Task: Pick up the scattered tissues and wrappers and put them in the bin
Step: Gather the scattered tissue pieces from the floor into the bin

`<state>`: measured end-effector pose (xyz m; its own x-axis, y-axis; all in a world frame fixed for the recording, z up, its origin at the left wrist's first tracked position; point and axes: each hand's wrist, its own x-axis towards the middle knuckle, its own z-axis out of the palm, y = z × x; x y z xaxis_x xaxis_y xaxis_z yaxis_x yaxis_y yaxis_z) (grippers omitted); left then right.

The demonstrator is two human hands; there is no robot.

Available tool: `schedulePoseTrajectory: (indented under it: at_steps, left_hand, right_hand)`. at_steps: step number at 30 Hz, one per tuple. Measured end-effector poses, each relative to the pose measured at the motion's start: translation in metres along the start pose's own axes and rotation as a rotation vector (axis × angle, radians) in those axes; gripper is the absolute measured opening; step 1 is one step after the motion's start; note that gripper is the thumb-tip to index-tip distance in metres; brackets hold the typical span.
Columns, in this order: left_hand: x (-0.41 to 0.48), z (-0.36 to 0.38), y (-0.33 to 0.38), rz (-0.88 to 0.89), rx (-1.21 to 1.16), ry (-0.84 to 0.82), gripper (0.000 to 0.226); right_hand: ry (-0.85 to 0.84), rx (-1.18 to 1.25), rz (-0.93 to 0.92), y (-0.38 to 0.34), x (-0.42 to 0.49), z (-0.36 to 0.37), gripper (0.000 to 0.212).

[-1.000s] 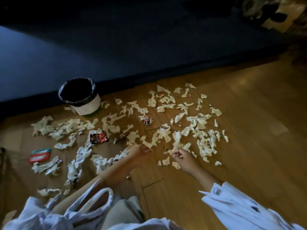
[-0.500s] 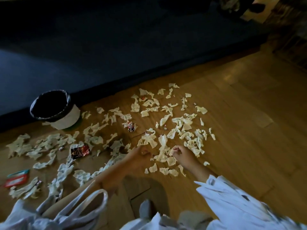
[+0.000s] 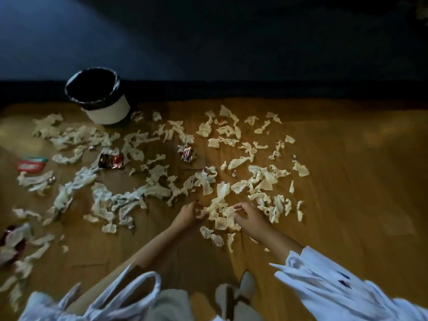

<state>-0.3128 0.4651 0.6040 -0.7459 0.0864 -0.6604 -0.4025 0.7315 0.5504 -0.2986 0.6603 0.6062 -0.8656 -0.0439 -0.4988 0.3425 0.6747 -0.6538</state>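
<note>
Bin (image 3: 108, 112): inside all black, contents unreadable. Left hand (image 3: 188, 216) and right hand (image 3: 250, 220): fingertips blur into the tissue scraps (image 3: 220, 205) between them; pinch or mere touch, cannot tell. Red-and-green packet (image 3: 31, 163): print too smeared to read. Dark red wrapper (image 3: 7, 234): cut by the left edge, half under tissue. White sleeves (image 3: 335, 288) and pale footwear (image 3: 249, 282): cropped at the bottom edge. Tiny foil bits (image 3: 234, 174): too small to identify.
</note>
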Motion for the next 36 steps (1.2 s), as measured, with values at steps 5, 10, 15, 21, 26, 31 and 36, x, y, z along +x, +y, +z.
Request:
schedulePoseTrajectory:
  at_steps: [5,10,15,21,26,31,36]
  left_hand:
    - [0.027,0.030,-0.016,0.018,0.002,-0.037,0.041]
    - [0.107,0.086,-0.094,-0.010,-0.002,-0.047,0.042]
    - [0.228,0.153,-0.188,-0.009,0.012,-0.009,0.049]
    - [0.394,0.218,-0.279,-0.190,0.057,0.303,0.081]
    - [0.447,0.294,-0.294,-0.162,-0.067,0.236,0.112]
    - [0.402,0.352,-0.270,-0.048,-0.098,0.192,0.119]
    - [0.388,0.402,-0.284,0.093,0.191,0.228,0.104]
  right_hand:
    - [-0.029,-0.035,-0.003,0.051,0.031,0.013,0.032]
    - [-0.032,0.009,0.062,0.133,0.101,0.088,0.030]
    - [-0.025,-0.083,0.034,0.242,0.201,0.167,0.030]
    - [0.104,-0.270,-0.134,0.384,0.314,0.218,0.024]
    - [0.278,-0.225,-0.319,0.438,0.364,0.245,0.036]
    - [0.051,-0.471,-0.273,0.444,0.367,0.257,0.069]
    - [0.212,-0.533,-0.465,0.463,0.369,0.267,0.040]
